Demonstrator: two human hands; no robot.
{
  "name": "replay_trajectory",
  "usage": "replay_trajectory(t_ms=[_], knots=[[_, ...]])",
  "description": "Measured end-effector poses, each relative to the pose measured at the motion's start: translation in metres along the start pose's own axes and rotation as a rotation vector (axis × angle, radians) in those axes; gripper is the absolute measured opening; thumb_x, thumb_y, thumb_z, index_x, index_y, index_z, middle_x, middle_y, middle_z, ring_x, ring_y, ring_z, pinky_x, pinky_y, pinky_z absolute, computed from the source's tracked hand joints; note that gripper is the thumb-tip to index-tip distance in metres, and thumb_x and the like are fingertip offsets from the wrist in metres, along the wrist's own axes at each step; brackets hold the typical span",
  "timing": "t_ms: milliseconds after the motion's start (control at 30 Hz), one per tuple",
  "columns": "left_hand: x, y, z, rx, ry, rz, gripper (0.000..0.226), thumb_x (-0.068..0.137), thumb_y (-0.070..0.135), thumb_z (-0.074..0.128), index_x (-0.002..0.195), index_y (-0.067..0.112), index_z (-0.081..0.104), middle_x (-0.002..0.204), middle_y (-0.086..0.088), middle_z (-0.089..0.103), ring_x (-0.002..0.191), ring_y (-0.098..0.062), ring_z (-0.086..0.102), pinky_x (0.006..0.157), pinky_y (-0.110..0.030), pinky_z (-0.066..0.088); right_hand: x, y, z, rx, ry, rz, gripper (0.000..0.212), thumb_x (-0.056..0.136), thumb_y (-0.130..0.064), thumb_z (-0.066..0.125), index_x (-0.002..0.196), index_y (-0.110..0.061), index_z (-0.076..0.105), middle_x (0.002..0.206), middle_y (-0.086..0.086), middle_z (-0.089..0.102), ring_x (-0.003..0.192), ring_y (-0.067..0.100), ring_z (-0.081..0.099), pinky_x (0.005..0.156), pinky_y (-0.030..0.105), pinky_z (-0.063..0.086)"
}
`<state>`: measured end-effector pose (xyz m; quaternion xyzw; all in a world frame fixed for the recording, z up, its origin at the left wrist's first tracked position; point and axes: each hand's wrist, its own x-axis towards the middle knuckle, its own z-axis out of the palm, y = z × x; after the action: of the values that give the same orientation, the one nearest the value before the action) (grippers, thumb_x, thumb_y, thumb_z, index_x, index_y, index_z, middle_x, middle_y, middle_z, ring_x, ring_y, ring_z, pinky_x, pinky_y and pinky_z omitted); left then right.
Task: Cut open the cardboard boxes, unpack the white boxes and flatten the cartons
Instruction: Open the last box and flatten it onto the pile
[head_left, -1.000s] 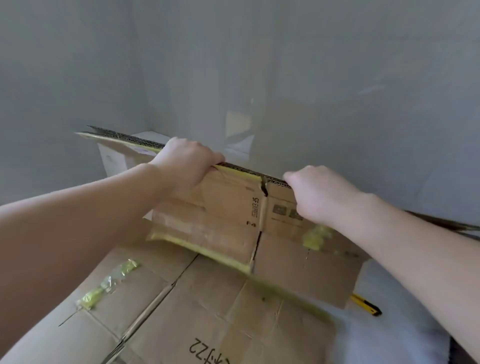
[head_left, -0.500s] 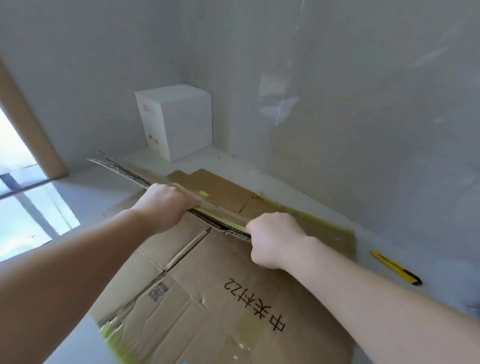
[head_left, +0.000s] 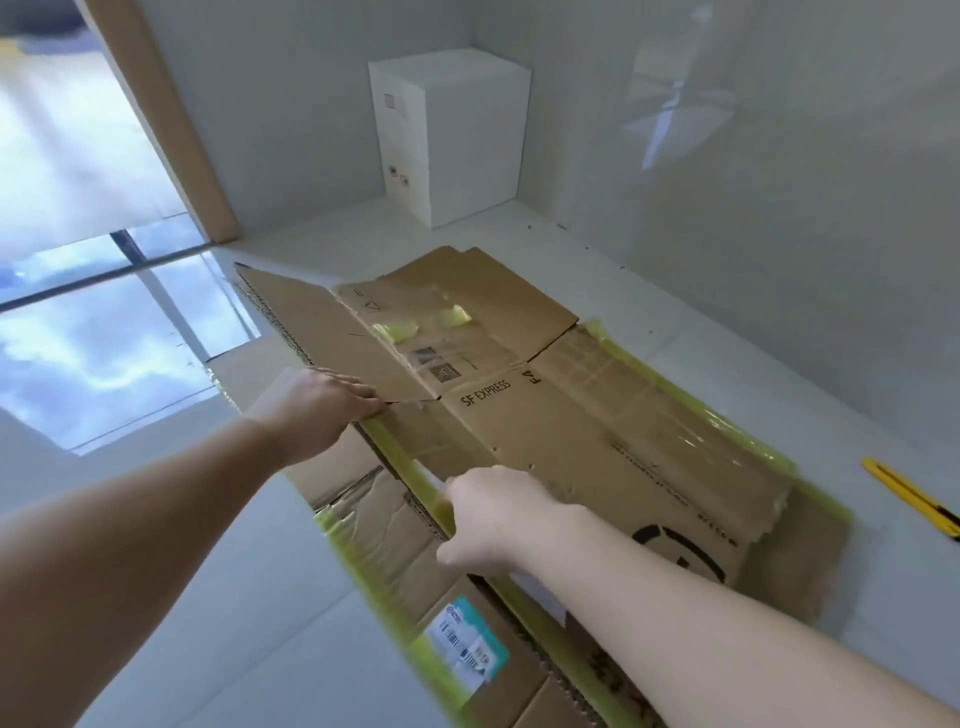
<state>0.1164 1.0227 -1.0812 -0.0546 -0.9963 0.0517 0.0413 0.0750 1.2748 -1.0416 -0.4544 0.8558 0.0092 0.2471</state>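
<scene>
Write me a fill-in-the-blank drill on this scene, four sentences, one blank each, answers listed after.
1. Both hands, the left hand and the right hand, grip the near edge of the flattened ____.
2. The top carton is printed with "SF ____".
3. The knife on the floor to the right has a ____ handle.
4. The white boxes stand stacked in the ____ of the room.

Missing words: carton; EXPRESS; yellow; corner

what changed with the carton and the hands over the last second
The flattened carton, held nearly upright a second ago, has been swung down and now lies flat on the cardboard already on the floor. Both the left hand and the right hand kept hold of its near edge throughout. The yellow utility knife stayed on the floor at the right.
</scene>
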Motion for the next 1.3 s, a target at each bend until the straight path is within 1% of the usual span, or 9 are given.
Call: replay_trajectory(t_ms=[133, 200, 433, 633, 733, 800, 933, 1200, 1300], knots=[[-0.028, 0.006, 0.027, -0.052, 0.027, 0.031, 0.055, 0.061, 0.0, 0.076, 0.108, 0.028, 0.072, 0.11, 0.012, 0.069, 0.096, -0.011, 0.068, 0.072, -0.024, 0.057, 0.004, -0.004, 0.033, 0.019, -0.079, -0.034, 0.04, 0.081, -0.041, 0.057, 0.112, -0.017, 0.056, 0.109, 0.006, 0.056, 0.102, 0.029, 0.053, 0.072, 0.036, 0.043], [-0.041, 0.011, 0.039, -0.029, -0.03, 0.019, 0.049, 0.074, 0.006, 0.068, 0.117, 0.03, 0.066, 0.121, 0.015, 0.064, 0.107, -0.009, 0.063, 0.073, -0.023, 0.056, 0.005, -0.002, 0.045, -0.006, -0.143, -0.025, 0.038, 0.082, -0.044, 0.058, 0.108, -0.016, 0.055, 0.109, 0.006, 0.055, 0.101, 0.028, 0.053, 0.07, 0.035, 0.042], [-0.07, 0.037, 0.084, 0.013, -0.464, -0.067, 0.04, 0.093, 0.017, 0.037, 0.124, 0.04, 0.049, 0.109, 0.013, 0.063, 0.089, -0.019, 0.061, 0.063, -0.028, 0.042, 0.009, 0.029, 0.086, -0.051, -0.312, 0.107, 0.063, 0.086, -0.051, 0.056, 0.134, -0.015, 0.037, 0.141, 0.015, 0.031, 0.134, 0.036, 0.028, 0.101, 0.046, 0.035], [-0.052, 0.04, 0.086, -0.136, -0.102, -0.107, 0.026, 0.093, 0.037, 0.046, 0.106, 0.029, 0.067, 0.102, 0.004, 0.059, 0.099, -0.022, 0.055, 0.081, -0.03, 0.041, 0.011, 0.051, 0.11, -0.06, -0.15, 0.115, 0.07, 0.094, -0.049, 0.045, 0.149, -0.018, 0.014, 0.158, 0.016, 0.001, 0.145, 0.031, 0.004, 0.114, 0.049, 0.016], [-0.031, 0.049, 0.096, -0.186, -0.266, -0.306, 0.047, 0.096, 0.048, 0.037, 0.139, 0.03, 0.04, 0.146, -0.003, 0.036, 0.136, -0.024, 0.028, 0.111, -0.045, 0.019, 0.014, 0.062, 0.121, -0.05, -0.022, 0.15, 0.076, 0.094, -0.056, 0.036, 0.151, -0.018, 0.003, 0.158, 0.014, -0.01, 0.145, 0.03, -0.008, 0.116, 0.047, 0.006], [-0.014, 0.052, 0.103, -0.233, -0.359, -0.383, 0.062, 0.095, 0.057, 0.029, 0.149, 0.03, 0.016, 0.159, 0.0, 0.008, 0.145, -0.023, 0.004, 0.115, -0.053, 0.002, 0.01, 0.076, 0.132, -0.052, -0.07, 0.156, 0.082, 0.092, -0.065, 0.024, 0.15, -0.021, -0.013, 0.154, 0.009, -0.028, 0.142, 0.027, -0.023, 0.116, 0.045, -0.005], [0.005, 0.058, 0.119, -0.208, -0.351, -0.128, 0.073, 0.091, 0.065, 0.01, 0.148, 0.027, -0.016, 0.158, 0.003, -0.016, 0.144, -0.013, -0.015, 0.116, -0.041, -0.011, -0.005, 0.106, 0.158, -0.109, -0.133, 0.13, 0.081, 0.084, -0.073, -0.002, 0.137, -0.024, -0.038, 0.14, -0.001, -0.051, 0.128, 0.016, -0.047, 0.111, 0.042, -0.022], [0.035, 0.079, 0.149, -0.215, -0.304, -0.155, 0.08, 0.088, 0.069, 0.003, 0.149, 0.021, -0.014, 0.156, 0.001, -0.019, 0.143, -0.013, -0.019, 0.117, -0.035, -0.009, 0.004, 0.135, 0.164, -0.113, -0.056, 0.088, 0.076, 0.082, -0.074, -0.014, 0.135, -0.027, -0.04, 0.143, -0.009, -0.047, 0.132, 0.011, -0.042, 0.108, 0.038, -0.027], [0.031, 0.082, 0.152, -0.215, -0.258, -0.146, 0.082, 0.085, 0.071, 0.0, 0.149, 0.02, -0.013, 0.156, 0.0, -0.018, 0.143, -0.014, -0.02, 0.117, -0.035, -0.01, 0.031, 0.189, 0.135, -0.052, 0.007, 0.393, 0.081, 0.078, -0.073, -0.017, 0.138, -0.023, -0.037, 0.142, -0.003, -0.048, 0.135, 0.016, -0.038, 0.115, 0.041, -0.016]])
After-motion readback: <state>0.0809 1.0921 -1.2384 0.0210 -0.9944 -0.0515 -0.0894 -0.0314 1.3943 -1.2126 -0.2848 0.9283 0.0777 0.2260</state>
